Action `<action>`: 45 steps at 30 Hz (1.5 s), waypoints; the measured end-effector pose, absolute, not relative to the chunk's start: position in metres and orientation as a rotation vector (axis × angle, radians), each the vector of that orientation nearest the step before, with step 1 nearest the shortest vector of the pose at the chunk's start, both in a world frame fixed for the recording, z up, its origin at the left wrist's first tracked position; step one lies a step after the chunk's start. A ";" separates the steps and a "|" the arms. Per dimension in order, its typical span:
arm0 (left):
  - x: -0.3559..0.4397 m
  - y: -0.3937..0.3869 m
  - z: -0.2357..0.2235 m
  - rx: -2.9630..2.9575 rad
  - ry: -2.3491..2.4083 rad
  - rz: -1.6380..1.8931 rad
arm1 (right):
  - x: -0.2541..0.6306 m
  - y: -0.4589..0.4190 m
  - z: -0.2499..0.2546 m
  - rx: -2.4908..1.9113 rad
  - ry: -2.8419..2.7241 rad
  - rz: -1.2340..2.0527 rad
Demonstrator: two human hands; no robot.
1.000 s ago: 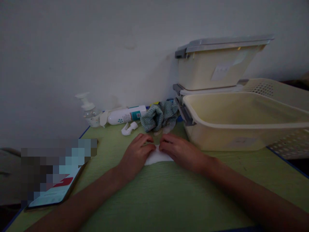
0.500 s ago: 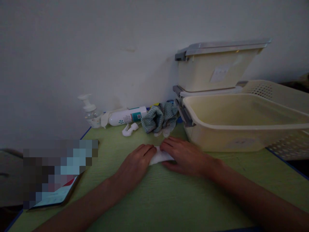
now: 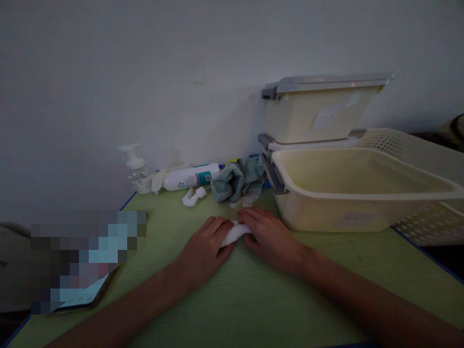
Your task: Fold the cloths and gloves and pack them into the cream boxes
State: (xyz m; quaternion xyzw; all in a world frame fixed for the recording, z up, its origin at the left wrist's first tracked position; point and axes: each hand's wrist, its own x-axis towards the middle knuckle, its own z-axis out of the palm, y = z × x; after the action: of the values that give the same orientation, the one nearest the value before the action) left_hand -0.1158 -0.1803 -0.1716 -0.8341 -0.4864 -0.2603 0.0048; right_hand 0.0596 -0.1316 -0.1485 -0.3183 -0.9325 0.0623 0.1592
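A soft white roll (image 3: 235, 233), which looks like folded cloth or tissue, lies on the green tabletop (image 3: 232, 304) between my hands. My left hand (image 3: 210, 241) is closed round its left end, with the thumb along the near side. At the right end, my right hand (image 3: 270, 237) grips it with bent fingers on top and the thumb in front. Both ends are hidden under the fingers. Beyond my hands lies a crumpled grey-green checked cloth (image 3: 237, 181), with a small white spray trigger head (image 3: 194, 196) to its left.
Against the wall stand a pump bottle (image 3: 137, 174) and a white bottle (image 3: 190, 177) on its side. At right are an open cream bin (image 3: 362, 212), a lidded box (image 3: 322, 113) and a perforated basket (image 3: 427, 150). A partly blurred tablet-like screen (image 3: 83, 295) rests at left.
The white piece has become narrower and more rolled up. My left thumb has come round to its near side, and my right thumb has moved in against it. The view has tipped slightly upward.
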 end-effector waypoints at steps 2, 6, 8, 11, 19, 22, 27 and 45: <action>-0.117 -0.179 -0.172 -2.626 -1.553 -0.876 | 0.060 -0.131 -0.149 -0.871 -2.621 0.207; -0.118 -0.178 -0.172 -2.641 -1.662 -1.006 | 0.060 -0.133 -0.145 -0.839 -2.601 0.227; -0.118 -0.179 -0.169 -2.645 -1.756 -1.057 | 0.060 -0.135 -0.141 -0.848 -2.596 0.211; -0.119 -0.180 -0.162 -2.646 -1.972 -1.125 | 0.061 -0.137 -0.137 -0.888 -2.592 0.229; -0.122 -0.177 -0.157 -2.697 -2.301 -1.400 | 0.064 -0.133 -0.136 -0.968 -2.427 0.535; -0.122 -0.174 -0.159 -2.720 -2.378 -1.523 | 0.064 -0.130 -0.137 -0.963 -2.326 0.684; -0.119 -0.174 -0.161 -2.732 -2.514 -1.746 | 0.063 -0.128 -0.139 -0.860 -2.159 0.924; -0.105 -0.190 -0.149 -3.186 -2.672 -1.672 | 0.065 -0.135 -0.123 -0.582 -2.148 1.156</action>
State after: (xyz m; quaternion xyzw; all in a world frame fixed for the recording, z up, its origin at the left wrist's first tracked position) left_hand -0.1050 -0.1905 -0.1493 -0.5571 -0.4672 -0.2924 -0.6212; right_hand 0.0651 -0.1347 -0.1225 -0.2206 -0.8140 0.4378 0.3116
